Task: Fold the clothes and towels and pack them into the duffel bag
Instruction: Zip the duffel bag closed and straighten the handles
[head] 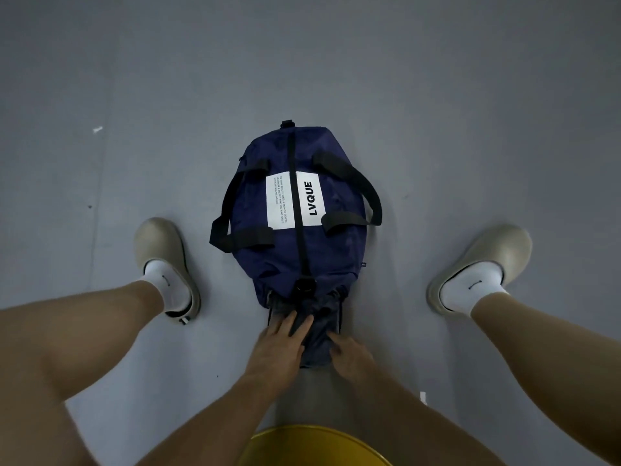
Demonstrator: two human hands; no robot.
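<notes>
A navy duffel bag with black handles and a white LVQUE label lies on the grey floor between my feet, its top zip closed. At its near end a dark grey garment sticks out of an open end pocket. My left hand lies flat on the garment's left part, fingers straight and pointing into the pocket. My right hand presses against the garment's right edge; its fingertips are partly hidden by the fabric.
My legs spread to both sides, with beige slip-on shoes at left and right of the bag. A yellow round seat edge shows below my arms. Grey floor stretches all around.
</notes>
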